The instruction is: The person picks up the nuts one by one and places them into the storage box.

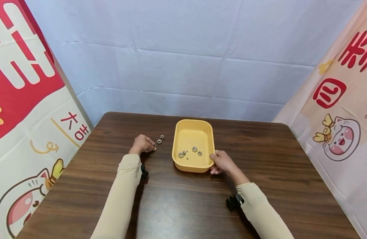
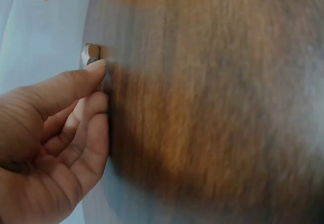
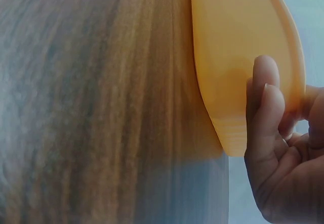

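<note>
Left of the tray my left hand [image 1: 143, 144] bends low over the table, pinching a small metal nut [image 1: 155, 145] between thumb and fingertips. Just beyond those fingertips lie two larger hex nuts, a nearer one [image 1: 159, 141] and a farther one [image 1: 162, 136]. In the left wrist view, a hex nut [image 2: 92, 51] shows past the thumb tip. My right hand [image 1: 221, 162] grips the near right corner of a yellow plastic tray [image 1: 193, 169], thumb over the rim and fingers against the outer wall. Several nuts of mixed sizes, such as a large one [image 1: 195, 149], lie in its near half.
The dark wood-grain table [image 1: 183, 205] has rounded far corners. A pale cloth backdrop [image 1: 177, 66] hangs behind it, with printed banners at both sides. Both forearms wear light sleeves, and a dark wrist camera [image 1: 232, 202] sits at the right cuff.
</note>
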### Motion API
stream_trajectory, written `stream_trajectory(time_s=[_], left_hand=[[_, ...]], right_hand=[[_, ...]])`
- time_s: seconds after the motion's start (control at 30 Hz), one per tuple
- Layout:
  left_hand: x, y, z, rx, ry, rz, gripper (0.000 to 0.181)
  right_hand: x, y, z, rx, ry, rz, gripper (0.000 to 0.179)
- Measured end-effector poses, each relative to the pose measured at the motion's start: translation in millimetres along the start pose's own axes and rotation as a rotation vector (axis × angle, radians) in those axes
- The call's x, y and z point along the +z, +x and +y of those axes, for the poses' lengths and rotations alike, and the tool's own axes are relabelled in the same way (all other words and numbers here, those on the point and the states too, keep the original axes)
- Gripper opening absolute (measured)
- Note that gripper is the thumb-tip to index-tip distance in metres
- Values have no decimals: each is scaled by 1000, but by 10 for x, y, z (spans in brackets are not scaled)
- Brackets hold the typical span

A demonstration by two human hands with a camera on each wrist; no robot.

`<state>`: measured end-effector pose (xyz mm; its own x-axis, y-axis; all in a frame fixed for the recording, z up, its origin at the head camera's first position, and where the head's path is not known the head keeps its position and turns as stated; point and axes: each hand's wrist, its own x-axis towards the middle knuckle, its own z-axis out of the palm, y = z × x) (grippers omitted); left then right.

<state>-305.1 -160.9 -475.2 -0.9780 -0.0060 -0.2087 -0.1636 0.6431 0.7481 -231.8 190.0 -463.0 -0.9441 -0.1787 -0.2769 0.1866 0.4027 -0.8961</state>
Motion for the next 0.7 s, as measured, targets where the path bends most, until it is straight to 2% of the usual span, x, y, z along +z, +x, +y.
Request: stream_trajectory(time_s=[0.23,0.47,0.7], left_hand=[[40,53,40,-45,-23,59,13],[46,63,43,-39,7,61,10],[39,-4,57,-13,27,41,7]], right_hand=[[-6,-18,-33,-4,-14,9,25],[2,-7,-22,2,-10,3,25],[6,-24,-24,8,-4,1,23]])
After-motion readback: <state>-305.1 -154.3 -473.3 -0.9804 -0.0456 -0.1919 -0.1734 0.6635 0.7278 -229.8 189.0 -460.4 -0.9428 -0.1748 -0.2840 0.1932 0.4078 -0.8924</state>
